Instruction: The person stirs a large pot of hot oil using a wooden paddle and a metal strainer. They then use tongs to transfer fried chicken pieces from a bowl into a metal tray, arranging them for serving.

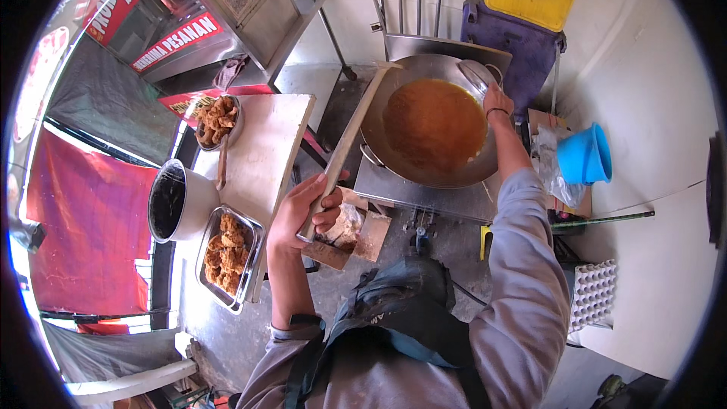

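Note:
My left hand [309,207] is wrapped around a long wooden stick [352,136]. Its far end, with a short crosspiece, reaches the left rim of a large metal wok [372,91]. Brown-orange oil [434,122] fills the middle of the wok, with a frothy patch along its lower right. At the wok's upper right rim, my right hand [498,103] is closed on a shiny, rounded metal utensil [476,75]; its exact kind is unclear. One ring handle of the wok shows beside that hand, another at the lower left.
Left of me, a white table [272,136] bears a bowl of fried pieces [217,116], a deep pot [196,201] and a metal tray [250,281] of fried chicken [227,255]. Rightward are a blue bucket [585,153] and egg trays [593,295]. An open cardboard box [372,233] sits below the stove.

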Motion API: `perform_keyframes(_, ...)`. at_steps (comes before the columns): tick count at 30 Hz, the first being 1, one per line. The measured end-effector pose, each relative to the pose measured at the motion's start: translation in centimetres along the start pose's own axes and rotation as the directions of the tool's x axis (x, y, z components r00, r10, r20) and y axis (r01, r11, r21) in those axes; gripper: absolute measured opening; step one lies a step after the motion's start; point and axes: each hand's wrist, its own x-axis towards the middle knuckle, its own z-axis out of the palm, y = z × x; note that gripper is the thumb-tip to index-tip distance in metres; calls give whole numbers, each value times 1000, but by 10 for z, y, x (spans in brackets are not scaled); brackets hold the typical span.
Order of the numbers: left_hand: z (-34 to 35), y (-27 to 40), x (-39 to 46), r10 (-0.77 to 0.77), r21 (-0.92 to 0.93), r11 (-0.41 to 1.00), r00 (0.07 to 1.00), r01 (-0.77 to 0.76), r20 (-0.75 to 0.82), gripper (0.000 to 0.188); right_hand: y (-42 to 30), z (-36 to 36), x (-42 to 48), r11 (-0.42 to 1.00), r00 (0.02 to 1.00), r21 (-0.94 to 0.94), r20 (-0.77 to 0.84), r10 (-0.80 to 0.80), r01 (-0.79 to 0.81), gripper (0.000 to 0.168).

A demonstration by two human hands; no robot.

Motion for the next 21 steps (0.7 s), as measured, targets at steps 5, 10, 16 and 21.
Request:
perform_keyframes(5,2,-2,4,-26,-29,999,1000,25,-4,32,-5,26,-3,999,998,-27,52,-26,27,26)
perform_keyframes(10,0,-6,6,8,14,1000,1000,-7,-18,33,-26,31,-34,984,970,-84,203,-135,154,29)
perform_keyframes(16,1,-5,5,3,53,999,999,-1,-36,38,-49,18,-69,989,924,-68,370,-100,134,30)
perform_keyframes(21,-4,-4,0,9,-9,1000,1000,-9,2,33,-67,0,-95,987,873,65,460,-163,150,33)
